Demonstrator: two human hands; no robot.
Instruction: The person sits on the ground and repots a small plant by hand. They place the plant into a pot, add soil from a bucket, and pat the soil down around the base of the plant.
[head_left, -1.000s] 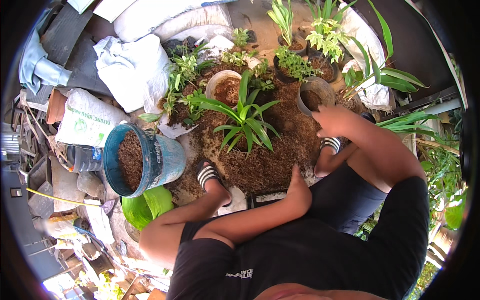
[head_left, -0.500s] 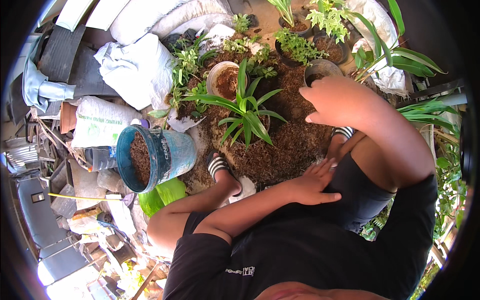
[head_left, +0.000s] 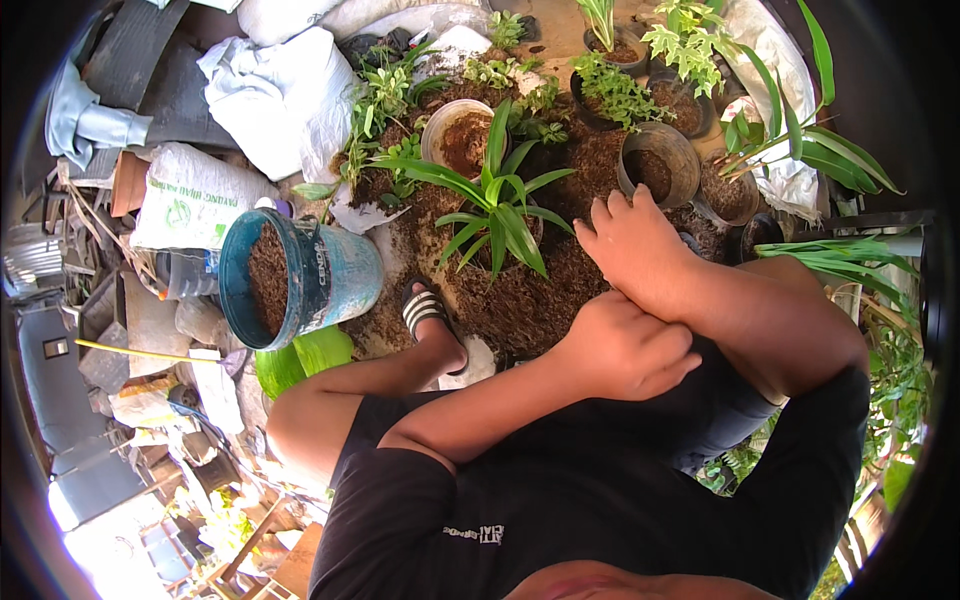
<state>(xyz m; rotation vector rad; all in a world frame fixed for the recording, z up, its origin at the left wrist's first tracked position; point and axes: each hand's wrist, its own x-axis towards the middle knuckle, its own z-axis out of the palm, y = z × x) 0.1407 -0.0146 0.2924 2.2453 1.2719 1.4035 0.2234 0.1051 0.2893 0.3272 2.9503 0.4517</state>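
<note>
My right hand (head_left: 636, 238) hovers over the loose soil in front of a round dark pot (head_left: 660, 165), palm down, fingers apart and holding nothing. Just below it my left hand (head_left: 630, 350) is curled into a loose fist against the right wrist; nothing shows in it, though its palm side is hidden. To the left of my right hand a plant with long strappy green leaves (head_left: 503, 205) stands in a pot largely covered by its leaves. Dark brown soil (head_left: 520, 310) lies spread around that pot, between my feet. Behind the plant is a pale round pot (head_left: 455, 135) with soil inside.
A blue bucket (head_left: 340, 275) of brown soil tilts at the left, with a green bag-like thing (head_left: 305, 365) below it. White sacks (head_left: 280, 95) lie at the back left. Several potted plants (head_left: 615, 90) and a long-leaved plant (head_left: 840, 160) stand at the back right. Cut greenery (head_left: 375, 105) lies left of the pale pot.
My left hand has lifted from my right thigh, closed and come up to the right wrist. My right hand has drawn back from the dark pot and spread its fingers.
</note>
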